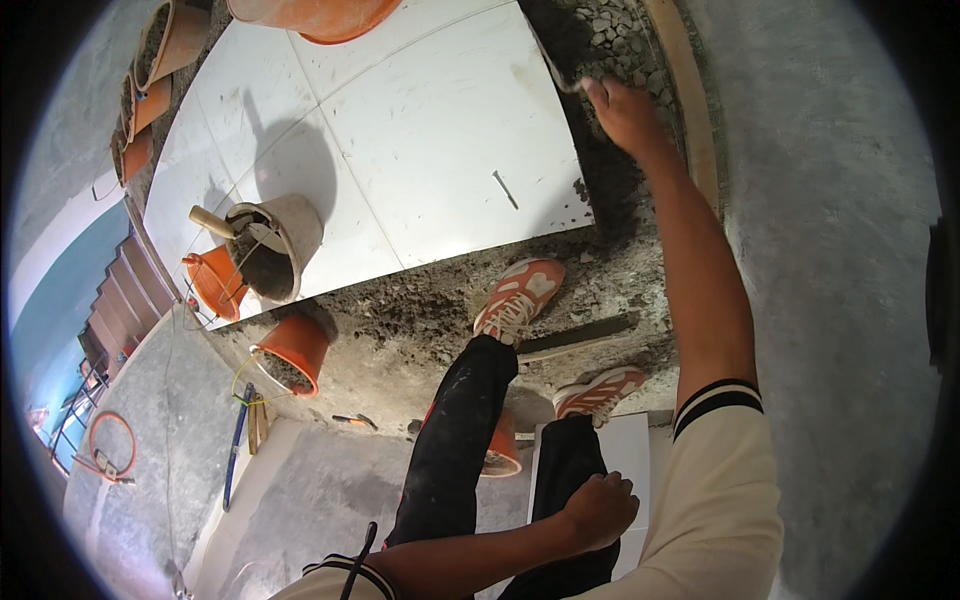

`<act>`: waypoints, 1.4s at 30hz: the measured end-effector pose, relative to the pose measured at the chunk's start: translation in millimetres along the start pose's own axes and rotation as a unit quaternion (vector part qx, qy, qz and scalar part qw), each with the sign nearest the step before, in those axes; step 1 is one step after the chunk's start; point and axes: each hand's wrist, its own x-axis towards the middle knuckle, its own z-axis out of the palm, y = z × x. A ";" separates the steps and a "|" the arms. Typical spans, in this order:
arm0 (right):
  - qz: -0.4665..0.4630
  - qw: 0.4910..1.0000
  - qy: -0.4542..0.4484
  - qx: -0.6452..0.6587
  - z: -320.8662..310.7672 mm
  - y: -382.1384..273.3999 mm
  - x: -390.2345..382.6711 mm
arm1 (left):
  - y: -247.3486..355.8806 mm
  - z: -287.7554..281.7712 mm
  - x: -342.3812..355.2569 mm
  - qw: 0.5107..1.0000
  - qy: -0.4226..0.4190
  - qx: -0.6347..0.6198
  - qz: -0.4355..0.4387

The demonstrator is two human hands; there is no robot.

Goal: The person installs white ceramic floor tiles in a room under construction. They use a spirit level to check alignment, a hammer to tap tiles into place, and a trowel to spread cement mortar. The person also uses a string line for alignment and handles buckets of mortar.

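Right hand (622, 112): stretched out — gripping a small metal trowel (563, 78) on grey gravelly mortar (615, 190) beside white tiles (450, 130).
Left hand (598, 510): fist closed, empty — resting on black-trousered thigh (565, 470).

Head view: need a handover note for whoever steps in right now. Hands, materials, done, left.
Right hand: stretched forward over the grey mortar bed at the far edge of the white tiles, apparently gripping a small tool; the grip is hard to make out.
Left hand: closed, resting on the person's own thigh, holding nothing visible.
Materials: grey bucket with a wooden handle sticking out, standing on the tiles; orange buckets along the tile edge.
Done: several large white tiles lie flat.
Left: the mortar strip to the right of and below the tiles is uncovered.
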 end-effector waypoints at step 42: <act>-0.076 0.991 0.107 0.008 2.1 8.3 28.9 | 0.8 -5.1 1.7 0.999 -0.004 0.036 0.008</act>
